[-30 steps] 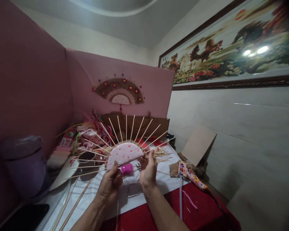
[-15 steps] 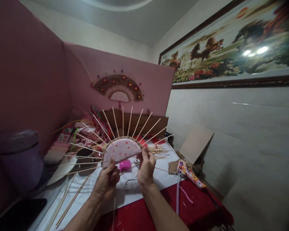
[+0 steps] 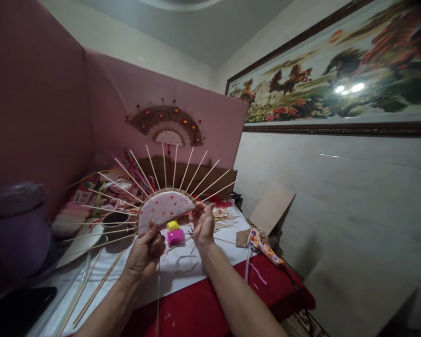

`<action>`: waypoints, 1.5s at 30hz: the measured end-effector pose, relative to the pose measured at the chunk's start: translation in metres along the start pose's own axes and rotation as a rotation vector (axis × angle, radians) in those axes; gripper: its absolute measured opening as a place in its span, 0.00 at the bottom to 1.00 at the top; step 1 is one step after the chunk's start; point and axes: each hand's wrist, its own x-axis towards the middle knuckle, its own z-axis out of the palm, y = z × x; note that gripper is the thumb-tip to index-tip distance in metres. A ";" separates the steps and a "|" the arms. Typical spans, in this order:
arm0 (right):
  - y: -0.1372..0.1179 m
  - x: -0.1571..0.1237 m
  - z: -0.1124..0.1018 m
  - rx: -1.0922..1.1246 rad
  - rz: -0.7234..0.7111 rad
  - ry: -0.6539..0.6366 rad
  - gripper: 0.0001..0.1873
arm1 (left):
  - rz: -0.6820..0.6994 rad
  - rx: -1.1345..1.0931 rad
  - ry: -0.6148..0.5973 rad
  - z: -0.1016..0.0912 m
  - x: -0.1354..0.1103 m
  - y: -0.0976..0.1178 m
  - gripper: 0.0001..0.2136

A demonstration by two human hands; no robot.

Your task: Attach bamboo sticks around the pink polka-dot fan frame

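Note:
A half-round fan (image 3: 166,209) is held up over the table, its pale pink face dotted with red and a braided cord along its curved edge. Thin wooden sticks fan out from that edge. My left hand (image 3: 145,248) is closed on the lower left corner, thumb in front and the other fingers behind. At the right corner, my right hand (image 3: 203,227) has its curled fingertips against the edge, the thumb raised off the face. Below the fan lie a magenta packet (image 3: 176,237) and a yellow packet (image 3: 173,225). A thin cord (image 3: 158,292) hangs down beneath my left hand.
A finished fan (image 3: 168,124) hangs on the pink board. Loose sticks (image 3: 98,288) and a dark cup (image 3: 115,224) are at left; a flower-patterned glue gun (image 3: 264,246) lies right on the red cloth (image 3: 196,311). Ribbons (image 3: 119,187) are heaped behind, and a phone (image 3: 24,306) lies front left.
The view has shifted, so most things appear further left. My right thumb has lifted off the fan's face. The yellow packet has come into sight from behind the fan.

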 end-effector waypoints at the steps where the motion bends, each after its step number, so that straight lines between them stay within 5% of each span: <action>1: 0.000 0.004 0.001 0.023 0.052 0.025 0.26 | 0.001 0.000 0.005 0.000 0.001 0.001 0.19; 6: -0.003 0.015 0.006 0.109 0.227 0.166 0.22 | 0.018 -0.008 0.004 0.000 0.002 0.004 0.20; 12: -0.051 0.016 -0.014 -0.038 0.137 0.241 0.13 | 0.000 0.006 -0.041 -0.001 0.002 0.003 0.17; 17: -0.139 0.016 -0.079 -0.787 -0.097 0.216 0.13 | -0.019 0.031 -0.066 -0.001 0.002 -0.002 0.17; 21: -0.187 0.001 -0.145 -1.134 -0.074 0.252 0.09 | -0.005 0.043 -0.073 -0.001 0.002 -0.004 0.17; 25: -0.181 -0.020 -0.193 -1.255 0.095 0.146 0.08 | -0.010 0.055 -0.079 -0.001 0.001 -0.006 0.16; 28: -0.167 -0.021 -0.212 -1.296 0.080 0.017 0.15 | -0.009 0.073 -0.094 -0.002 0.001 -0.007 0.15; 35: -0.159 0.008 -0.214 -1.288 0.121 -0.207 0.15 | -0.002 0.087 -0.100 0.002 -0.001 -0.007 0.17; 45: -0.162 -0.006 -0.228 -1.459 0.076 -0.137 0.29 | -0.069 0.102 -0.101 0.005 -0.002 -0.012 0.18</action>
